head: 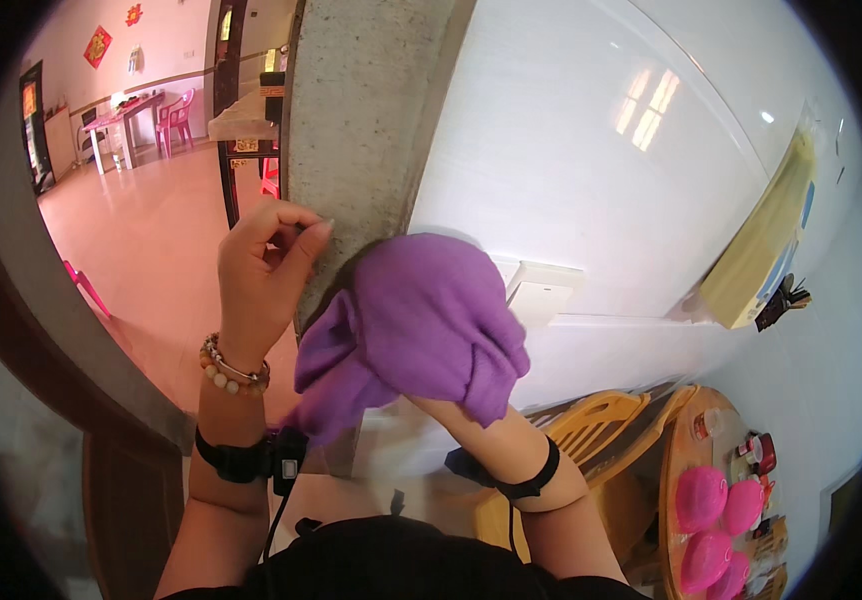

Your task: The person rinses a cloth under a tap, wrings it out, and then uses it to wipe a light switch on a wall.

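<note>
A purple cloth (pixel 431 315) is draped over my right hand, which is wholly hidden beneath it. My right forearm (pixel 487 435) comes out from under the cloth, and loose folds hang down on both sides. The covered hand is in front of the corner where the grey door jamb (pixel 360 112) meets the white wall (pixel 551 135), next to a wall switch (pixel 543 300). My left hand (pixel 270 259) is raised at the left edge of the jamb. Its fingers are curled in towards the thumb, with nothing visible in them. Whether it touches the jamb cannot be made out.
At the lower right stand wooden chairs (pixel 603 427) and a round wooden table (pixel 675 480) bearing several pink bowl-shaped things (pixel 701 499). A yellow bag (pixel 765 232) hangs on the right wall. Past the doorway are a tiled floor (pixel 146 225), a table and a pink chair (pixel 176 120).
</note>
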Available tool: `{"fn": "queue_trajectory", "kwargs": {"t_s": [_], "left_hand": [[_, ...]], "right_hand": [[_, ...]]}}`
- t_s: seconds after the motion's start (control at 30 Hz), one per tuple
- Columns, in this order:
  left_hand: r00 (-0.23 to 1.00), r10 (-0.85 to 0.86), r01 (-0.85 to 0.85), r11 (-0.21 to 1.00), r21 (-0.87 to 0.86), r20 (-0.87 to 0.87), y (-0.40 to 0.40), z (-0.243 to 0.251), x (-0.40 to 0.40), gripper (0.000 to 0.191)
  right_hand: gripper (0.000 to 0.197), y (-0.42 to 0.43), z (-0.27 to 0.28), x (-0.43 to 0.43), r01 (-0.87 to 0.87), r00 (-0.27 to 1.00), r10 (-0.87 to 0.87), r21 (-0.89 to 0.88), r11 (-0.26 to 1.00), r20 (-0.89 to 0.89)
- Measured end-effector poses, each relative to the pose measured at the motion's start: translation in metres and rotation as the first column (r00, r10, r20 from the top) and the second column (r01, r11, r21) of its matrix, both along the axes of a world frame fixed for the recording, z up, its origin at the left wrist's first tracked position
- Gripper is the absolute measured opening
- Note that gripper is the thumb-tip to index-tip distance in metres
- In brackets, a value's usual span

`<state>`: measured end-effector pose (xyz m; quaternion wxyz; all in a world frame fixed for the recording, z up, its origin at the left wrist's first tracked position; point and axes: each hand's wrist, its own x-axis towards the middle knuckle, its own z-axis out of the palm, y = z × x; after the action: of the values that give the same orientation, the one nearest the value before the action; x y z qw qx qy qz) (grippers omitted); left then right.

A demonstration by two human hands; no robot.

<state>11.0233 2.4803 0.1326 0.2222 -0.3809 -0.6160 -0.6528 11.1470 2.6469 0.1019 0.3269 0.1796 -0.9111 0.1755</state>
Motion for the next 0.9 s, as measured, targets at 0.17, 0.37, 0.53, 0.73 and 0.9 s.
{"fn": "queue_trajectory", "kwargs": {"t_s": [0.17,0.37,0.53,0.73,0.9], "left_hand": [[0.97,-0.216,0.205,0.973,0.105,0.108,-0.014,-0.001,-0.003,0.005],[0.586,-0.803,0.794,0.541,-0.278,0.108,-0.074,-0.019,0.059,0.017],[0.321,-0.767,0.874,0.015,-0.485,0.556,-0.018,-0.1,0.118,0.037],[0.783,-0.295,0.529,0.778,-0.338,0.547,-0.015,-0.137,0.119,0.037],[0.969,0.226,-0.246,0.906,-0.345,-0.098,-0.037,-0.13,0.078,0.039]], "right_hand": [[0.034,-0.009,-0.032,0.004,0.031,0.987,-0.064,0.214,0.976,0.147],[0.027,-0.017,-0.023,0.04,0.073,0.963,-0.054,-0.064,0.995,0.265],[0.021,-0.039,0.019,0.042,0.115,0.961,-0.012,-0.362,0.925,0.275],[0.014,-0.055,0.049,0.054,0.291,0.867,0.07,-0.615,0.733,0.494],[0.03,-0.033,0.009,0.082,0.037,0.958,0.048,-0.289,0.957,0.282]]}}
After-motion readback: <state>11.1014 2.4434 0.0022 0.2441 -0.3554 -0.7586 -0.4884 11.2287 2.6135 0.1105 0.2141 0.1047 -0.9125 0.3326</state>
